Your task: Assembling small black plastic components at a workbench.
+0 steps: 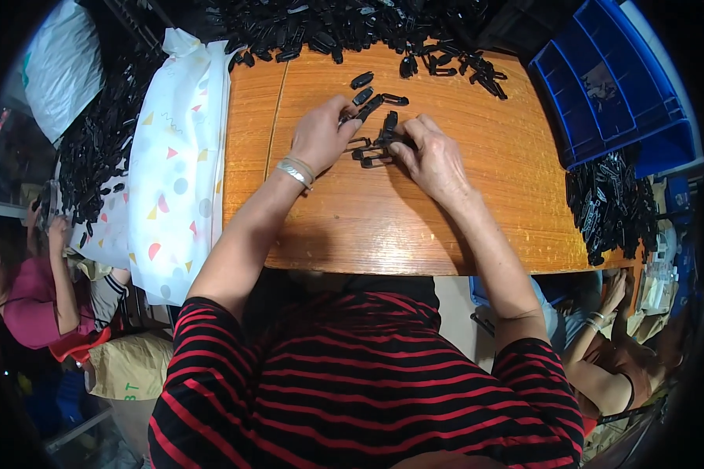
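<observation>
Over the wooden table [352, 219], my left hand [321, 137] is closed, thumb and fingers pinching a slim black plastic part [373, 106]. Facing it, my right hand [434, 160] grips another small black plastic part [390, 123] that stands up from its fingertips. Frame-shaped black pieces [375, 159] lie on the wood between the hands, just below the fingers. Beyond my left fingers rest two small dark oval pieces [362, 80]. Fingers partly cover the held parts, so their exact kind cannot be made out.
A large heap of black plastic parts [336, 27] covers the table's far side. White patterned sheeting [172, 172] drapes the left edge. At the right stand a blue bin [610, 86] and another black heap [614, 207]. Other people sit at left [39, 305] and right [618, 375].
</observation>
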Demonstrator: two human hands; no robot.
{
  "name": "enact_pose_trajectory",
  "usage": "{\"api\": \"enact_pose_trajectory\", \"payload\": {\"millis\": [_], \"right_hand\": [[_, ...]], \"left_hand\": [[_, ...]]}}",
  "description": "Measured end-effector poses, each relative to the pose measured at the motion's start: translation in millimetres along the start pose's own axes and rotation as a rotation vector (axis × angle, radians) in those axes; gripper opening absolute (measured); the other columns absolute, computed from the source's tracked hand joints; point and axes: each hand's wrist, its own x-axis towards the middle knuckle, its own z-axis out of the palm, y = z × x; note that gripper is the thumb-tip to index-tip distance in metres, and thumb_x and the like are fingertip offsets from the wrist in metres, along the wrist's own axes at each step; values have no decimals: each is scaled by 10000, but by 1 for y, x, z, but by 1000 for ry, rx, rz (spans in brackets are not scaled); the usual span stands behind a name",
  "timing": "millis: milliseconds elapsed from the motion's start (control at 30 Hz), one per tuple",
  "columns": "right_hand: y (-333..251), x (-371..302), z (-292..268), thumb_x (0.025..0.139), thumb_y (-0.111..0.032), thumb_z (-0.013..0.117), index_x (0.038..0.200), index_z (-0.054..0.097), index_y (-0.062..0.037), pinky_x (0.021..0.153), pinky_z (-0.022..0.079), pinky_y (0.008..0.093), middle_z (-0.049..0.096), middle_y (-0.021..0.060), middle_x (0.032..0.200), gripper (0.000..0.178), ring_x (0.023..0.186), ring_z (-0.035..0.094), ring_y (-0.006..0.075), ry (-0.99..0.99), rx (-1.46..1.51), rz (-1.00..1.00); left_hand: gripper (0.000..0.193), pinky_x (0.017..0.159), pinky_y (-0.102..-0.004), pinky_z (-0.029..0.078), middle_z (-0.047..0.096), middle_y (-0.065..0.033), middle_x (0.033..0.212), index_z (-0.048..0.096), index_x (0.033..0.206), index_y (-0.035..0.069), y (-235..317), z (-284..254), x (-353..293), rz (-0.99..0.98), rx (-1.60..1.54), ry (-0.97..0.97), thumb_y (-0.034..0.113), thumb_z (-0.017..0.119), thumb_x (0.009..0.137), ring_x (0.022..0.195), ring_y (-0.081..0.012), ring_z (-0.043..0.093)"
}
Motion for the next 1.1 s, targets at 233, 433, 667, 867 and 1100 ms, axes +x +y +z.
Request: {"api": "enact_pose_trajectory", "payload": {"millis": [233, 433, 667, 867, 1100], "right_hand": [[-28, 14, 8, 831, -26, 672, 1056, 622, -32, 645, 536, 311, 591, 119, 977, 231, 786, 640, 248, 293, 229, -164], [-32, 13, 13, 817, 4, 674, 1059, 619, -12, 652, 523, 286, 607, 116, 960, 248, 837, 620, 195, 341, 377, -166], [-42, 4, 18, 870, -16, 647, 1087, 609, -5, 634, 515, 239, 625, 73, 890, 221, 727, 615, 118, 357, 429, -80], [-44, -3, 28, 873, 8, 644, 1141, 575, 1, 679, 533, 221, 618, 35, 895, 277, 772, 620, 94, 209, 806, 107], [-36, -5, 30, 868, -1, 654, 1093, 595, 25, 679, 528, 224, 619, 44, 901, 234, 824, 615, 96, 278, 582, 53]], "left_hand": [[276, 548, -144, 399, 603, 23, 805, 575, 1191, 81, 22, -24, -20, -376, -1289, -364, 199, 593, 943, 629, -16, 484], [310, 537, -132, 371, 589, 29, 791, 567, 1226, 35, 35, -33, -42, -329, -1369, -289, 166, 586, 946, 620, -10, 471], [272, 579, -161, 397, 577, 45, 798, 601, 1175, 21, 38, -25, -45, -266, -1072, -46, 156, 605, 938, 648, -17, 478], [253, 584, -162, 409, 588, 39, 794, 605, 1156, 25, 38, -25, -46, -330, -1213, 31, 138, 615, 930, 644, -20, 497], [244, 481, -138, 343, 581, 37, 717, 594, 1155, 40, 37, -21, -48, -328, -1293, 53, 125, 614, 927, 556, -12, 458]]}}
